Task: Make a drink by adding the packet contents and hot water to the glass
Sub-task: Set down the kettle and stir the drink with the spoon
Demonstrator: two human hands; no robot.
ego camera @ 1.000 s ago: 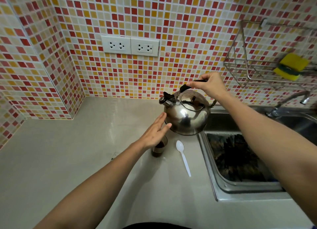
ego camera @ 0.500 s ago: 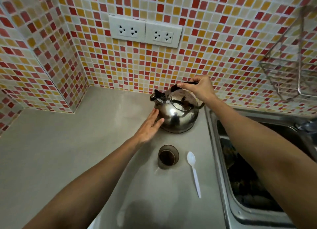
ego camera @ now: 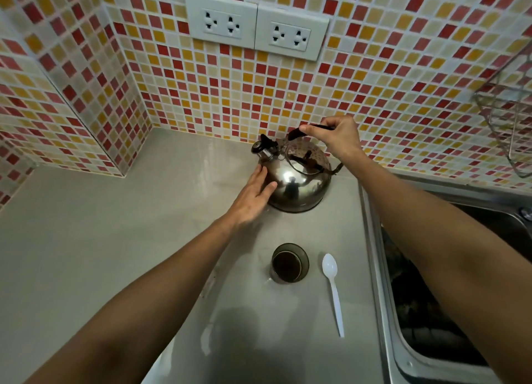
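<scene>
- The shiny round steel kettle [ego camera: 296, 182] stands on the grey counter [ego camera: 100, 239] at the far side, by the tiled wall.
- The right hand [ego camera: 335, 136] grips its black handle [ego camera: 298, 131].
- The left hand [ego camera: 254, 195] lies flat and open against the kettle's left side.
- Nearer, the small dark glass [ego camera: 290, 262] holds brown liquid; the white plastic spoon [ego camera: 334, 291] lies just right of it.

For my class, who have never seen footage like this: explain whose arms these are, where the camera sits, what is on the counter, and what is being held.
There is no machine here: a person wears one camera on the head, looking down at their own arms. The right hand grips the black handle of a steel kettle, which sits on the grey counter. The left hand lies flat against the kettle's side. Nearer the person stand a small glass of dark drink and, to its right, a white plastic spoon. A sink is at the right.
</scene>
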